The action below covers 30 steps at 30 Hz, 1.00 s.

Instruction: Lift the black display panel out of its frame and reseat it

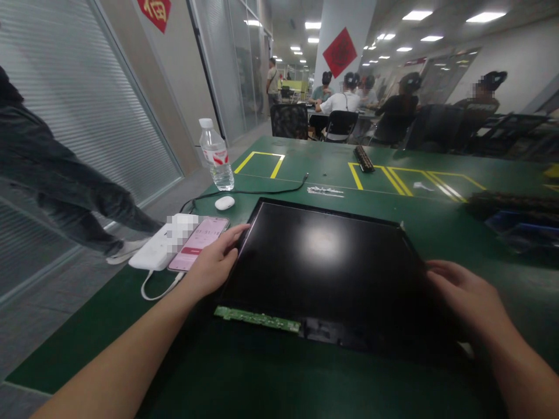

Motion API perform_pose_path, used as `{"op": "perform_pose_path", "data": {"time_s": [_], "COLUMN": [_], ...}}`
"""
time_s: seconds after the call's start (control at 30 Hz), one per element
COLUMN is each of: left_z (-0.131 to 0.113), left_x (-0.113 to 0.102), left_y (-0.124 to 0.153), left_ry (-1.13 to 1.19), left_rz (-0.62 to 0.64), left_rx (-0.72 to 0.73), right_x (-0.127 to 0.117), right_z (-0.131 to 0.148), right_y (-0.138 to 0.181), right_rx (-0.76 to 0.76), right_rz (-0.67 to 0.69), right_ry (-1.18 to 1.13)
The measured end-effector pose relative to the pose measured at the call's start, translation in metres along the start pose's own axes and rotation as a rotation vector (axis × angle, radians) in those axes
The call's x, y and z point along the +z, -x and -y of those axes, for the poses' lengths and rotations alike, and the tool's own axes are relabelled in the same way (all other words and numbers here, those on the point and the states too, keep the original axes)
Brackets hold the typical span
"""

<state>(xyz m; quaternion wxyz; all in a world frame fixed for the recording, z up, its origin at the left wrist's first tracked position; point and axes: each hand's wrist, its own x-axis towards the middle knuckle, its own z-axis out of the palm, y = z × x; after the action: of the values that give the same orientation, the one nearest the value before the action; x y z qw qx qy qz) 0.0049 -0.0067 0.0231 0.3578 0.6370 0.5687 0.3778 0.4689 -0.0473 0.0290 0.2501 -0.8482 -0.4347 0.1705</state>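
At centre frame, left hand and right hand grip the glossy black display panel by its edges; fingers should probably avoid its thin green circuit strip.

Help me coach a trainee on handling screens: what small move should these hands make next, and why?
Probably lift the display panel slightly and evenly by its sides. The left hand and right hand sit at opposite edges, it lies flat on the green mat, and the exposed circuit strip along its near edge is best left untouched.
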Motion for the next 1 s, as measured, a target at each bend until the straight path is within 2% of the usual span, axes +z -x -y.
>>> {"op": "perform_pose_path", "data": {"time_s": [0.1, 0.17, 0.47, 0.57, 0.77, 0.9, 1.0], "left_z": [-0.005, -0.007, -0.003, -0.006, -0.018, -0.019, -0.015], "left_x": [0.003, 0.004, 0.005, 0.005, 0.005, 0.004, 0.004], "left_y": [-0.001, -0.002, -0.005, -0.003, 0.002, 0.002, 0.003], "left_ry": [0.318, 0.421, 0.533, 0.638, 0.786, 0.801, 0.752], "left_rz": [-0.015, -0.056, -0.208, -0.177, -0.011, 0.041, 0.055], "left_rx": [-0.083, -0.128, -0.339, -0.413, -0.542, -0.545, -0.495], "right_x": [-0.001, -0.001, 0.008, 0.011, 0.014, 0.017, 0.021], "right_z": [0.001, 0.002, -0.014, -0.020, -0.023, -0.030, -0.035], "right_y": [0.001, 0.002, -0.010, -0.014, -0.016, -0.020, -0.023], "right_rx": [-0.011, -0.017, -0.072, -0.116, -0.132, -0.181, -0.198], "right_rz": [-0.012, -0.016, -0.017, -0.027, -0.040, -0.058, -0.057], "right_ry": [0.011, 0.026, 0.046, 0.043, 0.048, 0.043, 0.044]}}
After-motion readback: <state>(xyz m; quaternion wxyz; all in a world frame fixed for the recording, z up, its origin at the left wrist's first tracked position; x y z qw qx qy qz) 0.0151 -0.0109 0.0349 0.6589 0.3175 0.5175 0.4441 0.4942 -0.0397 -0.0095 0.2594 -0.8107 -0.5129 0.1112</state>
